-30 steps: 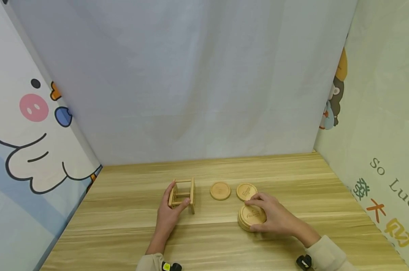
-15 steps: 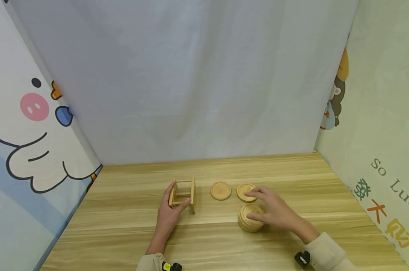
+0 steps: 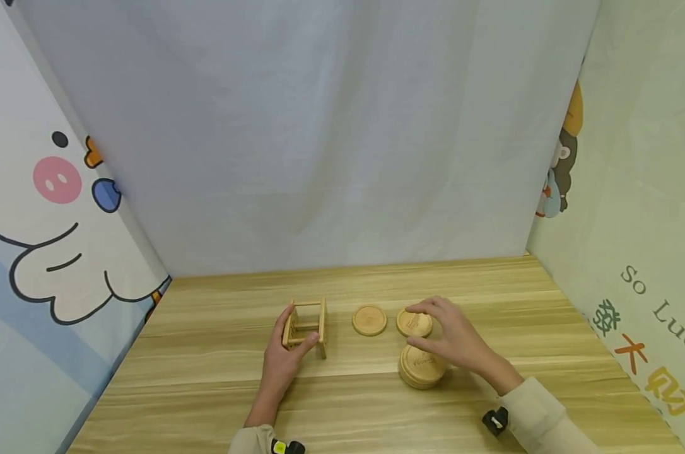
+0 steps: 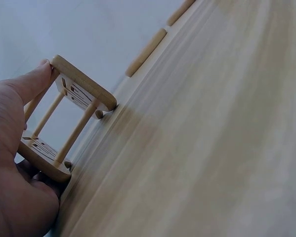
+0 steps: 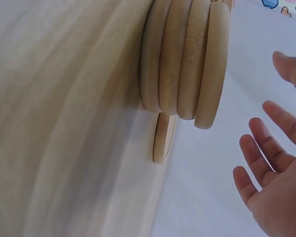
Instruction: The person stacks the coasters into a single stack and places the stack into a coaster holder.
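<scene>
My left hand (image 3: pixel 282 366) holds a small wooden coaster rack (image 3: pixel 307 328), thumb on one slatted side and fingers round the other. The rack (image 4: pixel 71 113) stands on the tabletop in the left wrist view. My right hand (image 3: pixel 456 334) hovers with fingers apart over the round wooden coasters. Below its thumb is a stack of several coasters (image 3: pixel 422 367); in the right wrist view the fingers are clear of the stack (image 5: pixel 185 64). Just beyond, a single printed coaster (image 3: pixel 414 325) lies flat, partly under the fingertips. Left of it lies a plain-faced coaster (image 3: pixel 369 320).
The wood-grain table (image 3: pixel 206 366) ends at a pale grey cloth (image 3: pixel 342 157) behind. Cartoon-printed panels stand at the left (image 3: pixel 53 252) and right (image 3: pixel 620 189).
My right hand has let go of the top of the stack and moved up and away, toward the single printed coaster. The left hand and rack have not moved.
</scene>
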### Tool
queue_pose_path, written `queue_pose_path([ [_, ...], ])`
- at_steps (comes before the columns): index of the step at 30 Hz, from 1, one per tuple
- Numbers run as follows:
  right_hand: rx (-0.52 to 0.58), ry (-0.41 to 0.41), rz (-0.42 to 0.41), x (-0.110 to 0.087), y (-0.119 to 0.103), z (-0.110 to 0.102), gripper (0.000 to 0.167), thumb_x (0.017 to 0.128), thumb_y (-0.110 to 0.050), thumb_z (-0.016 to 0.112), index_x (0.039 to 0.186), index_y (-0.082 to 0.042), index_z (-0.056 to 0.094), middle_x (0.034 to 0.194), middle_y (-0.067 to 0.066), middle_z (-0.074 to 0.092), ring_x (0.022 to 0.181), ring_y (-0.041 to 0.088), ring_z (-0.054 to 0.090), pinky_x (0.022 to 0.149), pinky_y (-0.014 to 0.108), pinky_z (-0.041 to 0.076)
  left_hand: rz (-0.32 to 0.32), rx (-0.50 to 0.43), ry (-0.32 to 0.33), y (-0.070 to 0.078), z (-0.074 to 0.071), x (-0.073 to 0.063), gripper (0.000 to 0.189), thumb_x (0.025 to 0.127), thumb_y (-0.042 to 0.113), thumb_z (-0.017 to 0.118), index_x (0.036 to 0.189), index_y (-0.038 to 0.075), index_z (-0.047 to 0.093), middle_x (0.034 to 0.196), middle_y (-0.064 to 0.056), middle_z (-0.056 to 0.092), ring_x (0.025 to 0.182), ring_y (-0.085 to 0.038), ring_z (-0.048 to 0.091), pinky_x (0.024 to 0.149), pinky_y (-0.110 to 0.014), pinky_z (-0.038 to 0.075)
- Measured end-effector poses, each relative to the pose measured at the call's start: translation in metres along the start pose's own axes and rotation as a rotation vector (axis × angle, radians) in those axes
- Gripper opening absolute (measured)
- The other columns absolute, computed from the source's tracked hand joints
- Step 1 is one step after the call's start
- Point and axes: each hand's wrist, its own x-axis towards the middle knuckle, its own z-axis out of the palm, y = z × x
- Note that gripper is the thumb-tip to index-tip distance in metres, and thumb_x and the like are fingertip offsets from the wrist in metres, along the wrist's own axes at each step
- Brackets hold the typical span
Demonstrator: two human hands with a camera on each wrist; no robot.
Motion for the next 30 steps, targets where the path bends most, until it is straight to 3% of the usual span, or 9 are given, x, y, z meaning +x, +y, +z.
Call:
queue_pose_path([
  [6,0.018,0.035,0.037,0.009,0.000,0.002,0.048,0.091,-0.017,0.095,0.134,-0.005,0.076,0.128,0.010,0.072,0.120,0.037,0.067,0.099,0.063,0.056,0.003,-0.007,-0.001,0.000,0.000,0.000,0.088,0.101,0.024,0.085,0.175,0.021,0.036,0.179,-0.023,0.031,0.162,-0.050,0.032,0.125,-0.072,0.033],
  [15,0.040,0.057,0.044,0.024,0.004,0.004,0.053,0.086,-0.012,0.097,0.134,-0.002,0.076,0.123,0.013,0.073,0.109,0.042,0.067,0.093,0.063,0.056,0.001,0.000,0.001,0.000,0.000,0.000,0.089,0.101,0.025,0.085,0.175,0.021,0.036,0.179,-0.023,0.031,0.161,-0.051,0.033,0.124,-0.072,0.035],
  [30,0.072,0.018,0.121,0.035,0.018,0.011,0.057,0.089,-0.011,0.095,0.139,-0.001,0.072,0.128,0.021,0.069,0.115,0.043,0.065,0.096,0.068,0.054,-0.003,-0.001,0.004,-0.002,0.000,0.000,0.088,0.101,0.026,0.085,0.175,0.022,0.036,0.179,-0.022,0.031,0.161,-0.050,0.033,0.125,-0.071,0.035],
])
